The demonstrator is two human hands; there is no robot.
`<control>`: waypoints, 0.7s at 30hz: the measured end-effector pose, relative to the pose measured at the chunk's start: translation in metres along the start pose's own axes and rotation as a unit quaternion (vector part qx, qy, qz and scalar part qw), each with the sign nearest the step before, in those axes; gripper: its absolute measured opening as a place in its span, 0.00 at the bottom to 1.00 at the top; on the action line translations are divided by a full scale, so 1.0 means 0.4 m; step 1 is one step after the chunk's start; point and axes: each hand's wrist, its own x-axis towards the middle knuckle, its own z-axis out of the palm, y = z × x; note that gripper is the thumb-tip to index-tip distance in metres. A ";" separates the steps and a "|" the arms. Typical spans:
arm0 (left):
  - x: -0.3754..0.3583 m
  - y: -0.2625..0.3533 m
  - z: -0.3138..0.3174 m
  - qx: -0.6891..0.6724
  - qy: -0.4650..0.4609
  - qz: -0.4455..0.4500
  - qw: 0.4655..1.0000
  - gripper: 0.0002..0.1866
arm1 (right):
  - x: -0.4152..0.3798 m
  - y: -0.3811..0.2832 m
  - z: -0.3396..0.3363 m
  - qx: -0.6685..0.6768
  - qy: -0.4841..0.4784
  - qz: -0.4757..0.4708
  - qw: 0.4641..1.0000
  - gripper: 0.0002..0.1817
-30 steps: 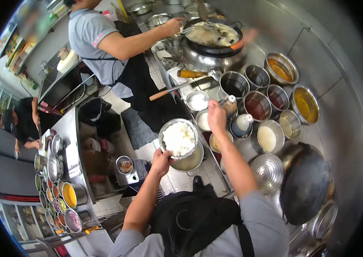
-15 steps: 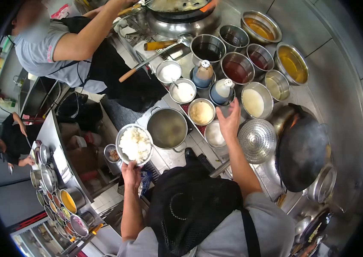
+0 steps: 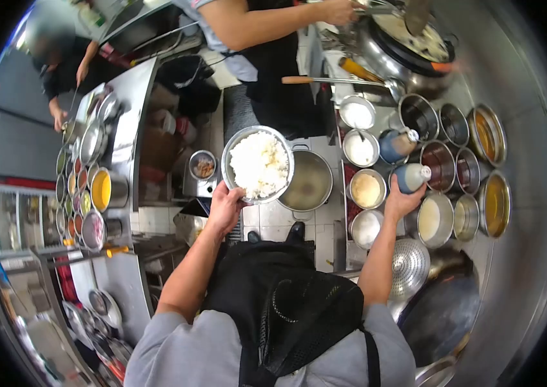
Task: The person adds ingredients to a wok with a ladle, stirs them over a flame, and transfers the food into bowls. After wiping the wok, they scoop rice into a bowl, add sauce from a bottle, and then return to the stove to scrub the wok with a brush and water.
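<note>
My left hand [image 3: 225, 208] is closed on the near rim of a metal bowl [image 3: 227, 174], which is heaped with white rice [image 3: 259, 164]. My right hand [image 3: 403, 203] is wrapped round a squeeze bottle [image 3: 407, 178] of dark sauce with a pale cap; the bottle leans, and my hand hides its lower part. Just beyond it stands a second squeeze bottle [image 3: 394, 145]. Near my right wrist are a pot of white granules [image 3: 366, 229], a pot of tan granules [image 3: 367, 189] and a container of pale cream-coloured contents [image 3: 435, 220].
A large pot [image 3: 315, 180] of cloudy liquid stands below the bowl. A perforated strainer [image 3: 410, 264] and a dark wok [image 3: 444, 316] lie to the right. Co-workers' arms [image 3: 280, 22] reach in at the top, near another wok [image 3: 415, 35]. A prep counter [image 3: 133, 106] runs along the left.
The view has turned, shifting the whole scene. My right hand, open beside the squeeze bottle before, has closed round it. The rice bowl stays in my left hand.
</note>
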 end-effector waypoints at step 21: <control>-0.174 0.003 -0.248 -0.068 0.014 0.064 0.996 0.17 | -0.132 -0.694 -0.582 0.388 -0.234 -0.360 0.816 0.55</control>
